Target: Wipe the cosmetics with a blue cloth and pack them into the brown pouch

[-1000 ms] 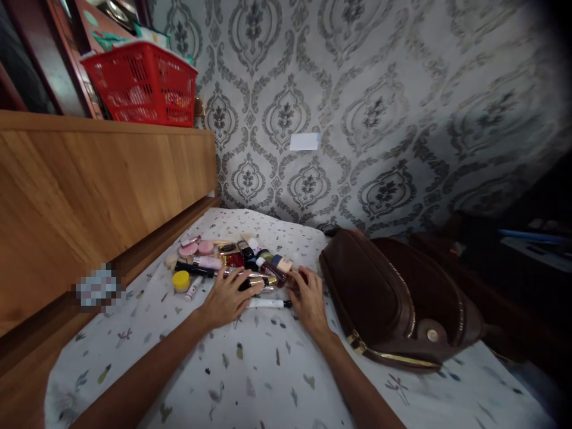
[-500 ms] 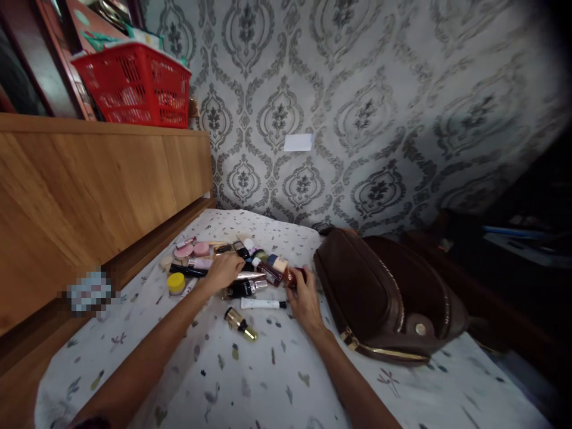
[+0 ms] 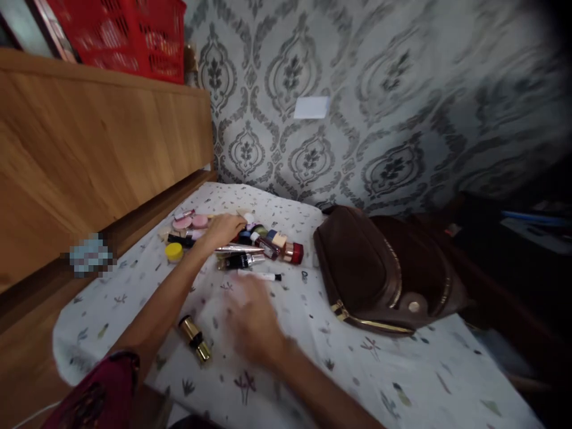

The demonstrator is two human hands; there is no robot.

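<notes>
My left hand (image 3: 226, 231) rests over a heap of cosmetics, its bent fingers close together; whatever lies beneath them is hidden. My right hand (image 3: 254, 322), smeared by motion, hovers on the near side of the heap, below a white tube with a black cap (image 3: 268, 276). A gold and black bottle (image 3: 195, 339) lies apart, left of that hand. In the heap I see a yellow-lidded jar (image 3: 174, 252), pink round compacts (image 3: 182, 223), a black bottle with a silver cap (image 3: 239, 261), a silver pointed tube (image 3: 241, 248) and a red-capped bottle (image 3: 294, 252).
An unzipped brown bag (image 3: 357, 262) lies at the right of the patterned white sheet (image 3: 313, 345). Along the left runs a wooden cabinet (image 3: 102, 155) carrying a red basket (image 3: 134, 42). The papered wall (image 3: 268, 119) closes off the back.
My right hand has left the red-capped bottle and swung left and nearer. The gold and black bottle now lies farther left and nearer. My left hand stays at the heap; the view has tilted down.
</notes>
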